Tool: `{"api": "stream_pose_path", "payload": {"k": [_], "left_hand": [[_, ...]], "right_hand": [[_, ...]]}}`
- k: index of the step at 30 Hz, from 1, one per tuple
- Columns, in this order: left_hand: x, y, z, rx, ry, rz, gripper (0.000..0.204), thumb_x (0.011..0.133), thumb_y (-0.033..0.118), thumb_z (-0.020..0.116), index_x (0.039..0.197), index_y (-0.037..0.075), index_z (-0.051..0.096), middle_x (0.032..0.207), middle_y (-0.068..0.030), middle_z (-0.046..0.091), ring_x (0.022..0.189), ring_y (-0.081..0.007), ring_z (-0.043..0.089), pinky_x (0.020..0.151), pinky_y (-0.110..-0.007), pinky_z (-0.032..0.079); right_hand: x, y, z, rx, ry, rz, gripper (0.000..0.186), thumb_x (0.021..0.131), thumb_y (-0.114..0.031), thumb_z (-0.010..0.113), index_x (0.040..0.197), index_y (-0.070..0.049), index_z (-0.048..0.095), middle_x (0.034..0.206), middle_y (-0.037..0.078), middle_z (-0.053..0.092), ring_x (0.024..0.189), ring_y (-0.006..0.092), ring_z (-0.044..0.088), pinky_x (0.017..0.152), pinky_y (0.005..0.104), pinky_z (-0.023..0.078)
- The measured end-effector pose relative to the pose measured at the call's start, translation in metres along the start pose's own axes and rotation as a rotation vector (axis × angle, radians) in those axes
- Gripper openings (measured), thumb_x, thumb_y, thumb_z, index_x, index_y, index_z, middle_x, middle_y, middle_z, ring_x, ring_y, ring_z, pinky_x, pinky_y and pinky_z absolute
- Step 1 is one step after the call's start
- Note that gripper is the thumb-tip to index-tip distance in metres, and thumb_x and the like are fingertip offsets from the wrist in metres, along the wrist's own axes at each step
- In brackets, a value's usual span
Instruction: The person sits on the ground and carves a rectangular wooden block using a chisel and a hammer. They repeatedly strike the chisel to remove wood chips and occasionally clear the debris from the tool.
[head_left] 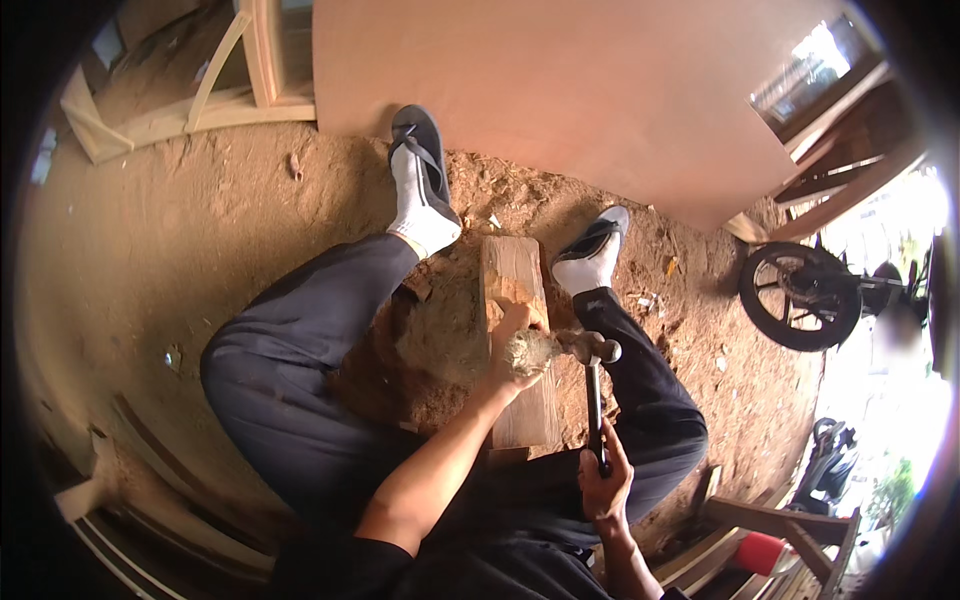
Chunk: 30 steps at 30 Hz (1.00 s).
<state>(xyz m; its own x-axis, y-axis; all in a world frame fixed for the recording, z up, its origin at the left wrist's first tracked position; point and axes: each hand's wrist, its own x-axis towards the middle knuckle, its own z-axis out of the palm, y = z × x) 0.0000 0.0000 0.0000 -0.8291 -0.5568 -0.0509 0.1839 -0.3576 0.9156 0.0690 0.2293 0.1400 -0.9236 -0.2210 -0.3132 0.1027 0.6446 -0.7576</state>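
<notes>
In mid-frame, a block (517,270) is being partly covered by the left hand (508,335), by which a frayed handle (528,354) is being gripped, its lower end being hidden. Just right, a hammer (594,382) is being grasped by the right hand (607,488); whether hammer and handle are being touched together cannot be told. The upper frame is being filled by a board (540,80). At right, a motorbike (840,290) is being half lost in glare. Marks on a sock (412,210) are being blurred past reading.
</notes>
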Motion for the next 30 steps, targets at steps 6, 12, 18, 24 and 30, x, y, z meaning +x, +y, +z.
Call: {"api": "stream_pose_path", "payload": {"k": [6, 12, 18, 24, 30], "left_hand": [[-0.018, 0.020, 0.013, 0.270, -0.039, 0.371, 0.020, 0.080, -0.001, 0.068, 0.084, 0.005, 0.049, 0.080, -0.0075, 0.051, 0.070, -0.0193, 0.051, 0.063, -0.033, 0.042], [-0.033, 0.022, 0.020, 0.301, -0.014, 0.380, 0.019, 0.091, -0.012, 0.060, 0.093, 0.003, 0.050, 0.102, -0.0096, 0.060, 0.073, -0.0083, 0.057, 0.061, -0.024, 0.055], [-0.042, 0.025, 0.012, 0.549, 0.125, 0.330, 0.016, 0.096, 0.011, 0.069, 0.108, 0.004, 0.060, 0.117, -0.0113, 0.068, 0.092, -0.0160, 0.062, 0.087, -0.034, 0.051], [-0.054, 0.069, 0.012, 0.710, 0.160, 0.336, 0.019, 0.100, 0.018, 0.067, 0.110, 0.002, 0.064, 0.099, -0.0078, 0.067, 0.095, -0.0172, 0.063, 0.087, -0.034, 0.051], [-0.086, 0.150, 0.017, 0.300, 0.189, 0.056, 0.027, 0.102, 0.023, 0.066, 0.121, 0.005, 0.056, 0.114, -0.0124, 0.068, 0.110, -0.0224, 0.067, 0.093, -0.041, 0.059]], "right_hand": [[0.005, -0.001, -0.021, 0.326, -0.086, 0.051, 0.054, 0.100, -0.008, 0.060, 0.152, -0.001, 0.044, 0.071, -0.003, 0.052, 0.053, 0.0040, 0.045, 0.048, 0.0198, 0.038], [0.017, 0.004, -0.041, 0.632, -0.061, 0.186, 0.057, 0.102, -0.012, 0.060, 0.155, -0.006, 0.040, 0.079, -0.002, 0.050, 0.066, 0.0072, 0.052, 0.046, 0.0213, 0.043], [0.028, 0.025, -0.050, 1.024, 0.033, 0.261, 0.055, 0.101, -0.008, 0.059, 0.154, -0.011, 0.042, 0.081, 0.001, 0.052, 0.062, 0.0101, 0.051, 0.047, 0.0247, 0.041], [0.025, 0.024, -0.062, 1.211, -0.051, 0.288, 0.053, 0.104, -0.011, 0.053, 0.155, -0.016, 0.040, 0.076, 0.003, 0.051, 0.050, 0.0112, 0.045, 0.049, 0.0279, 0.041], [0.010, 0.017, -0.070, 1.294, -0.160, 0.277, 0.060, 0.098, -0.009, 0.061, 0.154, -0.015, 0.040, 0.077, 0.002, 0.053, 0.054, 0.0125, 0.050, 0.053, 0.0286, 0.044]]}}
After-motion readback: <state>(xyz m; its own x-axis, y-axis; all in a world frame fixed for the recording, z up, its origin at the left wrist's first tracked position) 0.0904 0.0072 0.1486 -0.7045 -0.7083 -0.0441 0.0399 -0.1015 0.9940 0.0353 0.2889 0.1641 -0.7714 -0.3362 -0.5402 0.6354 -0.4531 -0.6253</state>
